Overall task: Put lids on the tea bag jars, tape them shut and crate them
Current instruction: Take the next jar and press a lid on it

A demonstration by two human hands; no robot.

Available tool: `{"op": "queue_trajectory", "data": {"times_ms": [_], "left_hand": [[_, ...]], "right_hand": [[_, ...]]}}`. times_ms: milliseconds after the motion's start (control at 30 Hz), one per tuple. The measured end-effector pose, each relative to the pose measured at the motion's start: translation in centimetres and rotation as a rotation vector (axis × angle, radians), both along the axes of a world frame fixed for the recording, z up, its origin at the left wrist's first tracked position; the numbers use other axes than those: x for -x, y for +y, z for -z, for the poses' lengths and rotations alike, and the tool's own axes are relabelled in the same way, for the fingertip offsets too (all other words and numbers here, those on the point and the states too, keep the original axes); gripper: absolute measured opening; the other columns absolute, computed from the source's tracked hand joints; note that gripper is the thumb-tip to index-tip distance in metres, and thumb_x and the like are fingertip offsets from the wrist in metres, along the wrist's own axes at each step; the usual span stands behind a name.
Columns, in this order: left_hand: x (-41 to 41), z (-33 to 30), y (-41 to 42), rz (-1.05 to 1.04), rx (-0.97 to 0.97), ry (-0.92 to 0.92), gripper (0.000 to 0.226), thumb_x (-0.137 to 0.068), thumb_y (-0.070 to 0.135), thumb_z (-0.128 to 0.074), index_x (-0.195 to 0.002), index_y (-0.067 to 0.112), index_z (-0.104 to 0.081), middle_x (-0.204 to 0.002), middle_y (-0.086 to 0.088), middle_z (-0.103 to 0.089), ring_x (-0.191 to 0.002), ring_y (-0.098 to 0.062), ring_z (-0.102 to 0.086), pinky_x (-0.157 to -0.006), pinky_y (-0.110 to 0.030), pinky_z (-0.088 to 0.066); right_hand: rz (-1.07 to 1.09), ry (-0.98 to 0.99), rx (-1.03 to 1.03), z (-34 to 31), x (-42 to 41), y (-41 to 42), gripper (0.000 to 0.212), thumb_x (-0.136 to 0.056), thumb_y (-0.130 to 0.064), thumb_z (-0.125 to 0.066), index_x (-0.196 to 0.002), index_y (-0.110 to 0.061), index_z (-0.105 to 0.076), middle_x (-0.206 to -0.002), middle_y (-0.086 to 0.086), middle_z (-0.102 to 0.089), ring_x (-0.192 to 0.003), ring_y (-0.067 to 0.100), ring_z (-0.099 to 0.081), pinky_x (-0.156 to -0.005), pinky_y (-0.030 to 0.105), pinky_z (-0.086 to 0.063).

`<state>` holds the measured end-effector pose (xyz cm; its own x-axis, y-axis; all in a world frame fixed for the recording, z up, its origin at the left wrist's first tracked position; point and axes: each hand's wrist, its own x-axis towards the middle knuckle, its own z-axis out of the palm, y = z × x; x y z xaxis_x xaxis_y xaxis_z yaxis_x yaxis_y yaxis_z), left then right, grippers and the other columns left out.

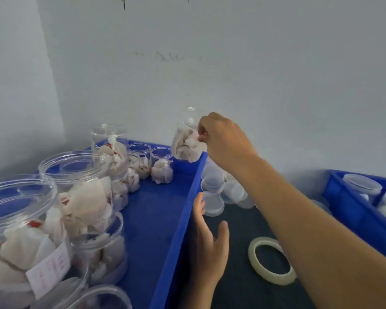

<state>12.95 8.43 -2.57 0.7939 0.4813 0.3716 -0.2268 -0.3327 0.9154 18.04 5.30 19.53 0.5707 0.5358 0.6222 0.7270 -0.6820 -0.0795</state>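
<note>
Clear plastic is what I see in my right hand [226, 142]: a jar [187, 141] stuffed with white tea bags, held up at the far corner of the left blue tray [176, 230], its base just above the tray's rim. My fingers [202, 132] curl around the jar's side; its mouth is blurred against the white wall, so I cannot tell whether it carries a lid.

My left hand [207, 246] rests against the outside of that tray's right wall, fingers loosely spread and holding nothing, the fingertips reaching up just beside a small heap of translucent lids [213, 202] on the dark desk [239, 293].

Inside the tray, more open jars [76, 186] of tea bags stand packed along the left side, large ones nearest me and two small ones at the back.

A roll of clear tape [272, 260] lies flat on the desk under my right forearm. To the far right sits a blue crate [354, 208], with at least one lidded jar [362, 182] inside.
</note>
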Motion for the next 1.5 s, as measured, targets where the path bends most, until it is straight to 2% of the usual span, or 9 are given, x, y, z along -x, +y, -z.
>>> {"op": "queue_trajectory", "data": {"times_ms": [167,300,400,633,733,867,1233,1400,1500], "left_hand": [[4.9,-0.8,-1.2,0.002,-0.102,-0.119,0.11,-0.085,0.038,-0.085,-0.145,0.073,0.0,-0.155,0.023,-0.033,-0.143,0.0,-0.042,-0.109,-0.033,-0.04],[3.9,0.0,-0.4,0.002,-0.071,-0.122,0.12,-0.074,0.043,-0.094,-0.16,0.045,-0.01,-0.16,0.019,-0.028,-0.149,-0.009,-0.039,-0.117,-0.038,-0.042],[4.2,-0.3,-0.9,0.058,-0.081,-0.133,0.121,-0.071,0.053,-0.089,-0.163,0.042,-0.011,-0.161,0.021,-0.03,-0.147,0.003,-0.037,-0.112,-0.019,-0.041],[3.8,-0.3,-0.8,0.069,-0.049,-0.194,0.102,-0.078,0.021,-0.092,-0.148,0.058,-0.028,-0.123,0.032,-0.056,-0.101,-0.005,-0.069,-0.071,-0.025,-0.06],[4.0,-0.2,-0.8,0.044,-0.032,-0.151,0.106,-0.076,0.022,-0.09,-0.14,0.072,-0.023,-0.124,0.028,-0.054,-0.105,-0.003,-0.064,-0.075,-0.026,-0.053],[3.8,0.2,-0.9,0.033,-0.022,-0.072,0.111,-0.074,0.03,-0.092,-0.152,0.058,-0.019,-0.14,0.019,-0.055,-0.114,-0.007,-0.062,-0.08,-0.021,-0.047],[4.0,-0.2,-0.7,0.035,-0.062,-0.017,0.104,-0.076,0.034,-0.092,-0.158,0.041,-0.028,-0.146,0.012,-0.053,-0.123,-0.01,-0.061,-0.098,-0.04,-0.059],[4.3,-0.6,-0.7,0.031,-0.056,-0.017,0.101,-0.077,0.043,-0.091,-0.158,0.041,-0.03,-0.146,0.014,-0.053,-0.126,-0.009,-0.059,-0.101,-0.04,-0.056],[4.3,-0.6,-0.7,0.034,-0.078,-0.038,0.095,-0.077,0.044,-0.091,-0.155,0.04,-0.037,-0.139,0.022,-0.056,-0.123,0.003,-0.056,-0.095,-0.018,-0.052]], "right_hand": [[0.094,0.077,0.063,1.5,0.2,-8.5,0.019,-0.097,-0.005,-0.068,-0.092,-0.023,-0.066,-0.097,-0.01,-0.059,-0.079,0.01,-0.059,-0.076,0.039,-0.054],[0.11,0.264,0.314,6.3,1.1,-11.3,0.026,-0.095,-0.003,-0.062,-0.091,-0.029,-0.063,-0.094,-0.017,-0.055,-0.083,0.005,-0.06,-0.078,0.031,-0.052],[0.027,0.348,0.346,9.2,2.1,-12.1,0.017,-0.097,-0.006,-0.066,-0.093,-0.023,-0.067,-0.097,-0.013,-0.057,-0.09,0.01,-0.06,-0.083,0.034,-0.053],[-0.205,0.442,-0.061,11.9,3.5,-13.1,0.021,-0.098,-0.043,-0.062,-0.115,-0.038,-0.074,-0.107,-0.021,-0.068,-0.099,0.005,-0.065,-0.086,0.021,-0.053],[0.038,0.371,-0.39,13.5,1.5,-14.4,0.026,-0.102,-0.04,-0.06,-0.123,-0.032,-0.073,-0.119,-0.016,-0.072,-0.11,0.008,-0.065,-0.093,0.028,-0.054],[0.558,0.411,-0.012,16.9,-1.1,-16.7,0.06,-0.098,-0.055,-0.064,-0.147,-0.025,-0.051,-0.145,0.004,-0.054,-0.134,0.028,-0.049,-0.105,0.042,-0.047],[0.549,0.181,-0.028,17.2,-2.3,-15.7,0.014,-0.107,-0.022,-0.06,-0.109,-0.014,-0.07,-0.099,0.003,-0.072,-0.086,0.023,-0.064,-0.073,0.04,-0.058],[0.412,0.194,-0.463,15.3,-0.1,-15.5,0.027,-0.108,-0.028,-0.057,-0.129,-0.013,-0.066,-0.093,0.0,-0.073,-0.085,0.024,-0.067,-0.075,0.044,-0.056],[0.268,0.307,-0.728,13.6,2.1,-15.0,0.034,-0.109,-0.031,-0.055,-0.142,-0.028,-0.055,-0.088,-0.009,-0.072,-0.077,0.007,-0.07,-0.071,0.03,-0.058]]}}
